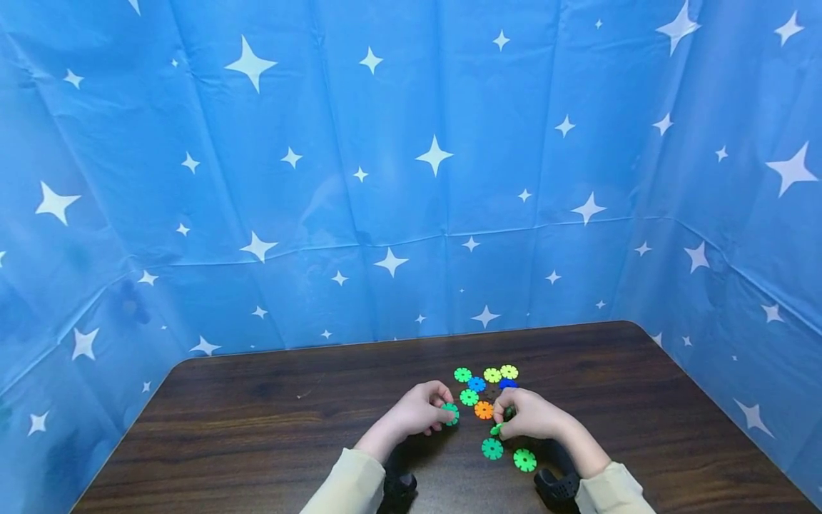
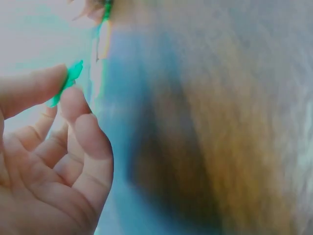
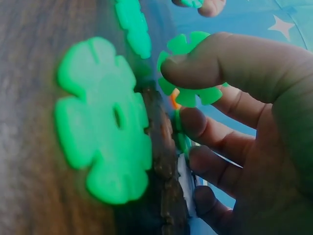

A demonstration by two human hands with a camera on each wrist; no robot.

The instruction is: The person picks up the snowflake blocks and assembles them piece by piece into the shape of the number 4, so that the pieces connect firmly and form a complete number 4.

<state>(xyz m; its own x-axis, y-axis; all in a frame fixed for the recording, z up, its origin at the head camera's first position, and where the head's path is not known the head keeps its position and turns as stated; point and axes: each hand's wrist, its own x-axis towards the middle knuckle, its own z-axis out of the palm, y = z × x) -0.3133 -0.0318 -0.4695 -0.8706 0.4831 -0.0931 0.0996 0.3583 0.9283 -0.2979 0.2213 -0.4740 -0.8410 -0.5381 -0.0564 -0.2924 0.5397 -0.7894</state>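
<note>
My left hand [image 1: 420,410] pinches a teal-green notched disc [image 1: 451,414] between thumb and fingertips; the left wrist view shows this disc [image 2: 67,83] nearly edge-on. Across from it, my right hand [image 1: 529,414] holds a bright green notched disc [image 1: 496,429] between thumb and finger. In the right wrist view the thumb covers part of that disc [image 3: 183,93]. Two green discs lie on the table just in front of the right hand, one teal-green [image 1: 492,449] and one brighter [image 1: 524,460]. An orange disc [image 1: 484,410] sits between the hands.
Beyond the hands, more discs lie in a loose cluster: green [image 1: 463,375], light blue [image 1: 477,384], yellow [image 1: 509,371] and dark blue [image 1: 508,383], among several. The dark wood table [image 1: 257,428] ends at a blue star-patterned curtain [image 1: 385,178].
</note>
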